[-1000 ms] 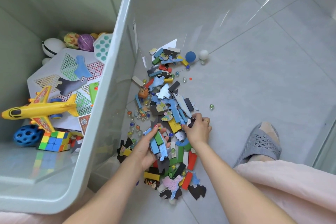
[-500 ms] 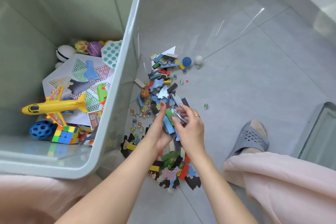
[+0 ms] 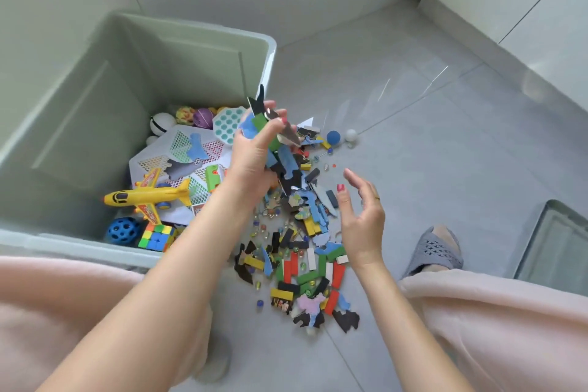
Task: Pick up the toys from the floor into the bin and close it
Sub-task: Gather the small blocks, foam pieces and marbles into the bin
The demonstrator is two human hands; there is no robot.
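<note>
A person's left hand (image 3: 254, 153) gripped a fistful of puzzle pieces (image 3: 264, 124) just over the near rim of the pale green bin (image 3: 178, 51), while the right hand (image 3: 361, 216) hung spread and empty above the floor pile (image 3: 305, 251). Releasing well inside the rim would have kept pieces from spilling back out.

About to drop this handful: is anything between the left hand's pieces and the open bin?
Nothing visible. The left hand holds the puzzle pieces right at the bin rim, the top is open with no lid on it, and the right hand hangs apart over the floor pile.
</note>
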